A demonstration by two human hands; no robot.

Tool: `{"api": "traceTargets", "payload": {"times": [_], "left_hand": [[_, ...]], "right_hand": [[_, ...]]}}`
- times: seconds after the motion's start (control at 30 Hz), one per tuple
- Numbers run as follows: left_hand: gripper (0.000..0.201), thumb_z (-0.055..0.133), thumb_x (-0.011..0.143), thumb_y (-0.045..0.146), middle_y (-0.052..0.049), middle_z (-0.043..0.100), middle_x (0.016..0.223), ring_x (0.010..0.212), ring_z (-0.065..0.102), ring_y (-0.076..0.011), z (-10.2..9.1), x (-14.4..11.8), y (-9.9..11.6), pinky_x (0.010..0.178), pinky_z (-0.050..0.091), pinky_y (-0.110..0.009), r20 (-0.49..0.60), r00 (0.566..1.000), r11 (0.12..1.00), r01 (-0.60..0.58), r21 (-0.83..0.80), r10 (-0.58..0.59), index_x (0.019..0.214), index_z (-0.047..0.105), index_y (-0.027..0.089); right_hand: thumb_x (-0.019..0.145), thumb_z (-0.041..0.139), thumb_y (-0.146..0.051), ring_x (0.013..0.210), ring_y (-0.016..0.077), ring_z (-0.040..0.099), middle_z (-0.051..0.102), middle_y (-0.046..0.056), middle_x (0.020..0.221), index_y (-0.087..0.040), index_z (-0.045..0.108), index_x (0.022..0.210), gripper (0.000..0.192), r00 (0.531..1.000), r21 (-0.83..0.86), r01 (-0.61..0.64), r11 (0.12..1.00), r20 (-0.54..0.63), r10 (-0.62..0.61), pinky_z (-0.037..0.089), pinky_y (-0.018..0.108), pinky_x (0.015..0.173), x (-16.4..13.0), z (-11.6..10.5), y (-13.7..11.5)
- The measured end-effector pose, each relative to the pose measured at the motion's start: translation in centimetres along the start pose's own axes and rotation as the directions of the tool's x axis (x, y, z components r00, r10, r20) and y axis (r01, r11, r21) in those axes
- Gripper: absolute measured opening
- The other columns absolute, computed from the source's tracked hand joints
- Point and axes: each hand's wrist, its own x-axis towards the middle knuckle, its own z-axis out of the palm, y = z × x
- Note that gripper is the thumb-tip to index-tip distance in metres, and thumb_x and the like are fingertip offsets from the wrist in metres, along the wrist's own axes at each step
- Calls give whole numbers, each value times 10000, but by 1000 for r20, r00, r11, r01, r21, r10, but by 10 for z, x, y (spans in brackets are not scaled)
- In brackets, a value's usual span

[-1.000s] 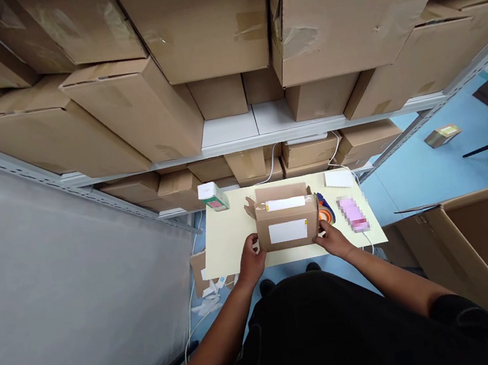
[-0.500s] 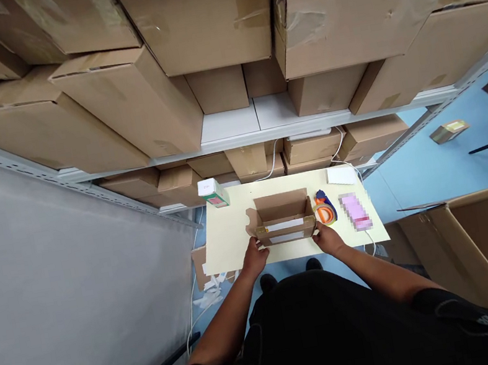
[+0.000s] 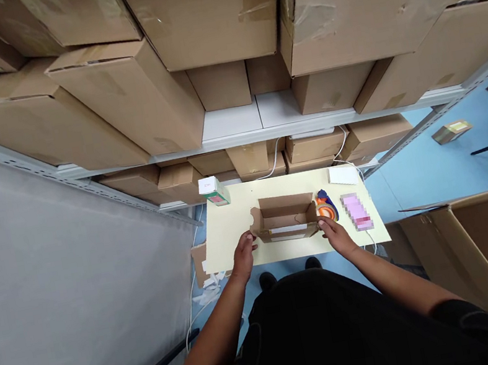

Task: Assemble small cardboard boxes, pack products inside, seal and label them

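A small open cardboard box (image 3: pixel 289 237) stands on the pale yellow table (image 3: pixel 227 248) in front of me, its inside facing up. Pale strips show on its near side. My left hand (image 3: pixel 243 254) pinches the side flap at its left end. At the opposite end, my right hand (image 3: pixel 335 234) grips the near right corner, fingers closed on the cardboard. Just right of the box lies an orange and blue tape dispenser (image 3: pixel 326 207), partly behind the box edge.
A white and green carton (image 3: pixel 214 191) stands at the table's back left. Toward the right are a white box (image 3: pixel 343 175) and a blurred pink item (image 3: pixel 357 211). Shelves of cardboard boxes (image 3: pixel 214 11) rise beyond; a large open carton (image 3: pixel 469 256) is at right.
The near wall of the box has tipped outward and more of the inside shows. My left hand has shifted left and up to the side flap; my right hand moved slightly right.
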Motion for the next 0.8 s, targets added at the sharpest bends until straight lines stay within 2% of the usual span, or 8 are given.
{"api": "traceTargets", "payload": {"times": [0.07,0.2,0.33,0.43,0.53,0.6,0.7,0.8], "left_hand": [[481,577,910,554,-97,698,1195,1127,651,-256,5,3,7,922,565,-405,39,999,1000,-10,16,9,1237,636,207],[430,661,866,465,-84,707,1151,1099,660,-249,16,8,11,926,557,-401,17,999,987,-37,158,35,1207,630,205],[498,644,900,443,-114,656,1302,1181,634,-255,19,6,5,913,562,-384,13,994,963,-105,246,105,1337,601,209],[521,587,942,503,-124,595,1412,1217,618,-266,19,4,0,857,581,-361,4,996,976,-83,202,84,1378,597,217],[510,574,942,507,-127,578,1438,1209,619,-283,21,3,0,803,590,-357,-53,999,987,10,160,-1,1360,620,218],[491,601,914,429,-119,598,1404,1204,620,-284,23,4,1,859,579,-379,-72,997,984,35,176,-23,1358,624,220],[559,646,811,258,-101,611,1379,1270,583,-279,23,5,2,1052,491,-412,-39,998,967,-35,251,46,1368,618,224],[667,643,733,171,-108,590,1385,1293,559,-278,22,3,0,1106,442,-418,-15,997,956,-68,284,76,1396,583,208]], "right_hand": [[892,550,-640,1137,273,655,682,78,1286,-258,638,1280,551,1000,-5,-5,1000,8,5,572,404,879,1,6,-12],[859,574,-641,915,248,691,717,57,1083,-242,650,1175,515,1000,-72,-16,997,-9,16,561,389,819,4,16,-29],[832,583,-560,839,239,690,717,47,1034,-237,656,1153,461,1000,-107,-15,994,-19,13,546,378,807,1,15,-33],[821,568,-487,883,247,688,720,47,1069,-242,647,1204,463,1000,-111,-16,994,4,17,545,393,847,-3,11,-34],[809,556,-416,989,257,683,715,65,1134,-233,629,1264,496,999,-98,-26,995,38,30,531,415,936,-6,10,-32],[780,569,-371,1089,261,669,686,80,1237,-232,606,1312,551,997,-67,-30,997,64,34,521,416,982,-5,11,-30],[724,596,-318,1224,273,625,598,93,1403,-251,553,1394,675,995,-11,-24,1000,100,24,538,409,972,-5,12,-24],[700,606,-301,1261,285,600,573,106,1427,-251,521,1423,730,993,7,-18,1000,118,17,561,405,924,-6,12,-20]]}}
